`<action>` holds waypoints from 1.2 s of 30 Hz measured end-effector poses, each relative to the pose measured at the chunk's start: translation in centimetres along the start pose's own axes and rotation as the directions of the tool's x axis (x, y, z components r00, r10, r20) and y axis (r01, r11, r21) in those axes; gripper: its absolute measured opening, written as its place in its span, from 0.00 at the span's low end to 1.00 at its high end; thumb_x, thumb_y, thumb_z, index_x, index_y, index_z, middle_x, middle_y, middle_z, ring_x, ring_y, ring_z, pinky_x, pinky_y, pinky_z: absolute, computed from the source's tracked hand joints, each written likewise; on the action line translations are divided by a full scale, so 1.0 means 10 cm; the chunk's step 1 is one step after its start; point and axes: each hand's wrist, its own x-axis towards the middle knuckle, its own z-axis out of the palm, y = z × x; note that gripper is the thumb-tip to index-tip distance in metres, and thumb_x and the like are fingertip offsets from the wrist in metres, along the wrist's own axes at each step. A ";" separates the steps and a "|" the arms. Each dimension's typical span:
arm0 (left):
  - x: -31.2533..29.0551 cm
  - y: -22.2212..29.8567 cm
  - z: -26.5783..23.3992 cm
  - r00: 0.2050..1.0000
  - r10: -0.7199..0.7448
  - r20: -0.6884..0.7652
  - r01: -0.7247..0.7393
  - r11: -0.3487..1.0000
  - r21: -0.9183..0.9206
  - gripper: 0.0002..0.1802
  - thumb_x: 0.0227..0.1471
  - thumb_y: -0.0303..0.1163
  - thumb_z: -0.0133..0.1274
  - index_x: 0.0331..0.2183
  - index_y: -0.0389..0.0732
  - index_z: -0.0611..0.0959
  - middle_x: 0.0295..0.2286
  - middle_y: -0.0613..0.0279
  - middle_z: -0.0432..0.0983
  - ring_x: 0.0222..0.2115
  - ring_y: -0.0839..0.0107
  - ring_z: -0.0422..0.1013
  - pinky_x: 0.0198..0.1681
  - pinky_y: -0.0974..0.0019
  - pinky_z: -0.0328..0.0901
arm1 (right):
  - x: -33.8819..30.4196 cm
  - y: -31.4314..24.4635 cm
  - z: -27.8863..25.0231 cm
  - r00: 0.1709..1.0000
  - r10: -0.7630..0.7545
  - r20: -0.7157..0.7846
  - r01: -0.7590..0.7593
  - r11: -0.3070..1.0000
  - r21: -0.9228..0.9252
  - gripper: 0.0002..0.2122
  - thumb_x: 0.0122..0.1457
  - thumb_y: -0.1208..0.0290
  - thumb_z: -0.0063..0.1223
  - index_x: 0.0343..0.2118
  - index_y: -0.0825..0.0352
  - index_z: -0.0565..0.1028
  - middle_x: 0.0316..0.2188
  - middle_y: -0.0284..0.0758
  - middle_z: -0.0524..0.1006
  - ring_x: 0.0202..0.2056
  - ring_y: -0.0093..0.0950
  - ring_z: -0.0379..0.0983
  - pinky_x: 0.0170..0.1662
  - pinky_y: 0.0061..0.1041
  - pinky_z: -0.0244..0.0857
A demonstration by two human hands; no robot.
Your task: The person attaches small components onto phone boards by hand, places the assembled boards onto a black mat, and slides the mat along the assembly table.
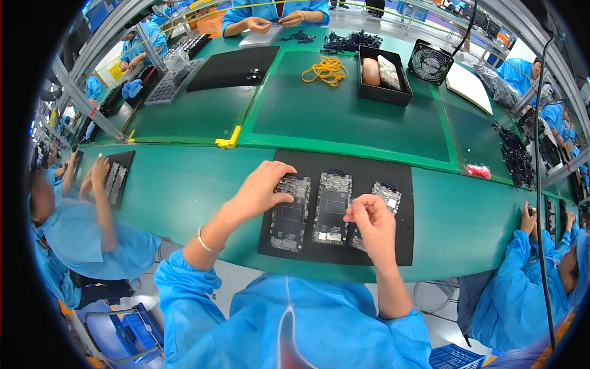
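Observation:
Three opened phone bodies with exposed circuit parts lie side by side on a black mat (pixel 402 237): the left phone body (pixel 288 224), the middle phone body (pixel 332 203) and the right phone body (pixel 388 194). My left hand (pixel 261 190) is at the upper left of the left one, thumb and fingers spread apart, fingertips by its top end and thumb over its surface. Between the middle and right phone bodies is my right hand (pixel 375 224), fingertips pinched together near the middle one's edge. Whatever the pinch holds is too small to make out. This hand covers part of the right phone body.
Beyond the green bench (pixel 196 178) are a black tray (pixel 384 92) with items inside, yellow bands (pixel 324 71), a small black fan (pixel 430 61) and piles of dark small parts (pixel 351 42). A black cable (pixel 539 184) hangs at right. Co-workers sit on both sides and opposite.

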 end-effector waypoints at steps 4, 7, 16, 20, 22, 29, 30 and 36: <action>-0.28 0.15 -0.10 0.973 0.118 -0.198 -0.146 0.980 -0.134 0.28 0.34 0.28 0.63 0.43 0.41 0.74 0.42 0.60 0.70 0.45 0.59 0.63 0.45 0.61 0.64 | 0.09 0.06 0.37 0.996 -0.035 0.079 0.040 0.997 -0.061 0.04 0.58 0.76 0.47 0.34 0.71 0.69 0.27 0.33 0.75 0.30 0.20 0.73 0.34 0.17 0.68; -0.40 0.15 -0.11 0.952 0.139 -0.273 -0.185 0.971 -0.149 0.29 0.34 0.29 0.64 0.42 0.42 0.74 0.42 0.60 0.71 0.45 0.56 0.63 0.49 0.59 0.61 | 0.12 0.03 0.58 0.993 -0.041 0.109 0.051 0.995 -0.091 0.04 0.58 0.77 0.46 0.34 0.71 0.69 0.27 0.33 0.74 0.30 0.19 0.73 0.34 0.16 0.67; -0.45 0.10 -0.12 0.903 0.203 -0.379 -0.249 0.966 -0.076 0.31 0.29 0.28 0.66 0.41 0.41 0.76 0.41 0.61 0.72 0.44 0.58 0.65 0.48 0.60 0.62 | 0.09 0.04 0.72 0.989 -0.057 0.137 0.079 0.984 -0.157 0.06 0.57 0.76 0.49 0.35 0.72 0.71 0.29 0.33 0.76 0.31 0.18 0.73 0.35 0.18 0.68; -0.47 0.10 -0.13 0.903 0.213 -0.374 -0.262 0.962 -0.084 0.31 0.29 0.28 0.66 0.41 0.41 0.76 0.41 0.61 0.72 0.44 0.58 0.65 0.48 0.59 0.62 | 0.05 0.03 0.73 0.989 -0.049 0.140 0.069 0.987 -0.142 0.06 0.57 0.75 0.49 0.36 0.72 0.71 0.29 0.33 0.76 0.31 0.18 0.73 0.36 0.18 0.68; -0.49 0.11 -0.13 0.905 0.202 -0.374 -0.253 0.963 -0.090 0.31 0.29 0.28 0.66 0.41 0.41 0.76 0.41 0.61 0.72 0.44 0.58 0.65 0.48 0.59 0.62 | 0.04 0.02 0.74 0.989 -0.055 0.141 0.074 0.989 -0.129 0.06 0.57 0.75 0.49 0.35 0.72 0.71 0.29 0.33 0.76 0.31 0.18 0.73 0.35 0.18 0.68; -0.48 0.14 -0.10 0.887 0.257 -0.383 -0.302 0.951 -0.060 0.31 0.28 0.28 0.67 0.41 0.41 0.76 0.41 0.60 0.72 0.44 0.58 0.65 0.47 0.59 0.62 | 0.10 0.02 0.66 0.979 -0.048 0.200 0.076 0.988 -0.137 0.05 0.57 0.76 0.48 0.34 0.72 0.70 0.27 0.33 0.76 0.30 0.18 0.73 0.35 0.17 0.68; -0.46 0.14 -0.09 0.882 0.274 -0.385 -0.320 0.946 -0.060 0.31 0.28 0.28 0.67 0.41 0.41 0.76 0.41 0.60 0.72 0.44 0.58 0.65 0.47 0.59 0.62 | 0.12 0.03 0.64 0.980 -0.051 0.192 0.078 0.987 -0.138 0.05 0.57 0.76 0.48 0.34 0.72 0.70 0.27 0.33 0.76 0.30 0.18 0.73 0.35 0.17 0.68; -0.08 0.14 -0.09 0.952 0.177 -0.249 -0.201 0.977 -0.076 0.27 0.35 0.29 0.62 0.42 0.39 0.73 0.40 0.56 0.70 0.44 0.56 0.64 0.49 0.59 0.60 | 0.12 0.06 0.32 0.995 0.019 0.099 -0.031 0.992 0.118 0.05 0.59 0.76 0.46 0.35 0.71 0.69 0.27 0.35 0.74 0.29 0.22 0.73 0.35 0.20 0.70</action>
